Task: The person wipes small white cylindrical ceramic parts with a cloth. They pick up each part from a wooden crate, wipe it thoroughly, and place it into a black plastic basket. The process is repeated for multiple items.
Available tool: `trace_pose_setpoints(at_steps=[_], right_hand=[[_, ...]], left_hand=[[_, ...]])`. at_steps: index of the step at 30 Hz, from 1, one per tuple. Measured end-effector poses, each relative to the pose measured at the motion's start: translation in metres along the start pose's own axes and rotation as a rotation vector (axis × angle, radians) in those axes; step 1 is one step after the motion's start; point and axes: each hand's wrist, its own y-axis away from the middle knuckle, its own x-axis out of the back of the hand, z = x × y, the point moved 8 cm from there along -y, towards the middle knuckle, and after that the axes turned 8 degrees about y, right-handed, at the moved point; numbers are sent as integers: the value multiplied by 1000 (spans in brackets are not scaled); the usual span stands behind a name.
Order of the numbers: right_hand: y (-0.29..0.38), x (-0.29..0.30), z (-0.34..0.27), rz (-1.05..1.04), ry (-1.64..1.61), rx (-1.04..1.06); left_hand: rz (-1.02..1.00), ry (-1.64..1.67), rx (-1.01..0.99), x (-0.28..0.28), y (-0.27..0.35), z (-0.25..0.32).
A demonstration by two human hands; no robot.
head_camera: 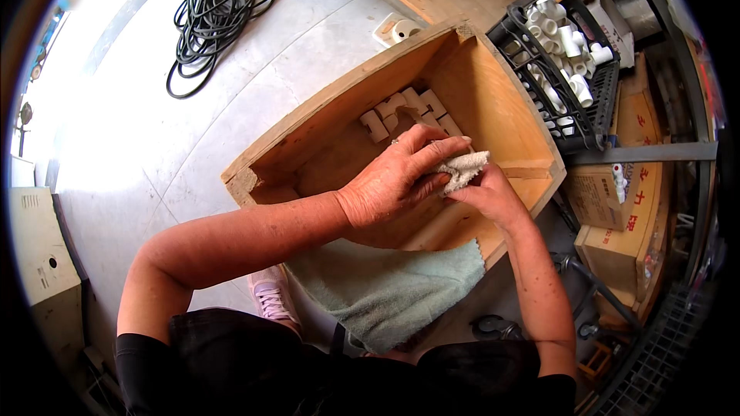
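Observation:
My left hand (393, 179) reaches over a wooden box (370, 60) and grips a crumpled pale cloth (467, 169) from above. Against the cloth's lower right side, my right hand (490, 193) closes on it too. Whether something is wrapped inside the cloth cannot be seen. Below my hands, several white plastic pipe fittings (409, 103) lie grouped on the box floor near its far corner; my left hand partly covers that group. A light green towel (399, 286) hangs over the near edge of the box, towards my lap.
A black plastic crate (604, 92) full of white pipe fittings (569, 40) stands right of the box. Cardboard boxes (613, 248) are stacked below it, with a caster wheel (494, 326) nearby. Coiled black cable (214, 17) and a white round object (404, 30) lie on the floor.

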Motion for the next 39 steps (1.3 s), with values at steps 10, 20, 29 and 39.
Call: trace_pose_setpoints(at_steps=[10, 20, 29, 39], right_hand=[[2, -6, -13, -3, 2, 37], [6, -5, -18, -49, -26, -2], [3, 1, -6, 9, 17, -71], [5, -4, -18, 10, 67, 44]], left_hand=[[-63, 315, 655, -11, 19, -65], [195, 603, 763, 7, 21, -82], [57, 565, 633, 1, 13, -59], [-36, 172, 201, -1, 3, -24]])
